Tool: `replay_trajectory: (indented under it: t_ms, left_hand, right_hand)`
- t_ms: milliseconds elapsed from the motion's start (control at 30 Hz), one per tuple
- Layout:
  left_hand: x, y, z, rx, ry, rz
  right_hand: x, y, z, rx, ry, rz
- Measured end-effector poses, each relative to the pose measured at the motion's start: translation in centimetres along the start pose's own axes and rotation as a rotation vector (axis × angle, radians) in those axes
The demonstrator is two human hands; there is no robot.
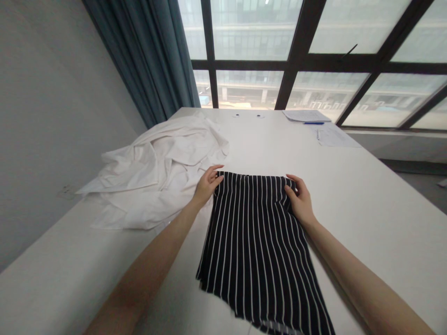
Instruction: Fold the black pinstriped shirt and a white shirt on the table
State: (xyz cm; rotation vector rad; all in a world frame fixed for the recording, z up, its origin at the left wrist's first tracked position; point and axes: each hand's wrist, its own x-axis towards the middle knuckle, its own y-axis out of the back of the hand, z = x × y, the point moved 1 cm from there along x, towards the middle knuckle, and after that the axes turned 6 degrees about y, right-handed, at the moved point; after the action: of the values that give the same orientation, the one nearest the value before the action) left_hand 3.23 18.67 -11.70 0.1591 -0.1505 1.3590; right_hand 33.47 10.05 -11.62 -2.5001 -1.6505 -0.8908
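Black cloth with thin white stripes, a skirt or shorts by its shape (256, 242), hangs between my two hands over the white table. My left hand (208, 184) pinches its upper left corner, thumb in front and fingers at the back. At the upper right corner, my right hand (299, 195) grips the garment the same way, with a small fold in the fabric beside the thumb. The top edge runs straight between the hands. Its lower edge is uneven and reaches the bottom of the view.
A crumpled white cloth (167, 163) covers the left part of the white table (377, 223). Papers (305, 116) and a blue pen (313, 123) lie at the far right. Beyond the table are a blue curtain (150, 56) and framed windows (251, 88); a grey wall (52, 116) stands at left.
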Motion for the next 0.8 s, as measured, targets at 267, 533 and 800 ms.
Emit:
replay_trajectory:
  t_ms: [267,533,800]
  left_hand:
    - [0.5,0.1,-1.1,0.054,-0.03,-0.001]
    - [0.4,0.5,-0.8,0.139,-0.068,0.026]
    - [0.3,0.3,-0.5,0.19,-0.082,0.013]
  right_hand:
    - [-0.2,-0.1,0.3,-0.023,0.002,-0.023]
    - [-0.6,-0.1,-0.3,-0.223,-0.013,-0.106]
    - [-0.4,0.1,0.3,-0.148,0.036,-0.111]
